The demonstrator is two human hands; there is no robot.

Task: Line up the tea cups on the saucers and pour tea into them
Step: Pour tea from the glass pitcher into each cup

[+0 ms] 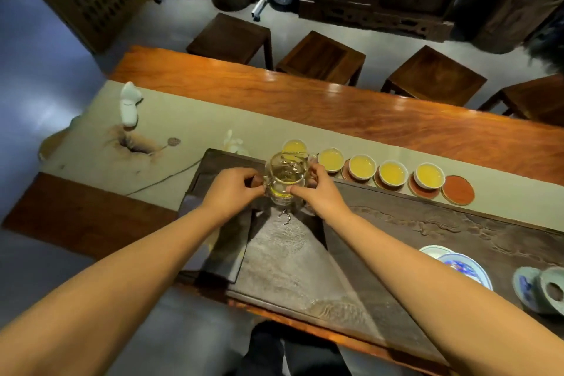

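Note:
A glass pitcher [285, 180] with a little yellow tea at its bottom stands at the far edge of the dark tea tray [427, 229]. My left hand [232, 189] holds its left side and my right hand [317, 189] grips its right side by the handle. Beyond it runs a row of several small white cups full of yellow tea, from the leftmost cup [294, 147] to the rightmost cup [429, 175], most on round red saucers. At the row's right end lies one bare red saucer [457, 190].
A beige runner [183, 119] covers the orange wooden table [335, 101]. White ceramic figures [129, 104] stand at the left. Blue-and-white lidded bowls [464, 268] and a tipped cup [546, 290] sit on the tray's right. Wooden stools [320, 58] line the far side.

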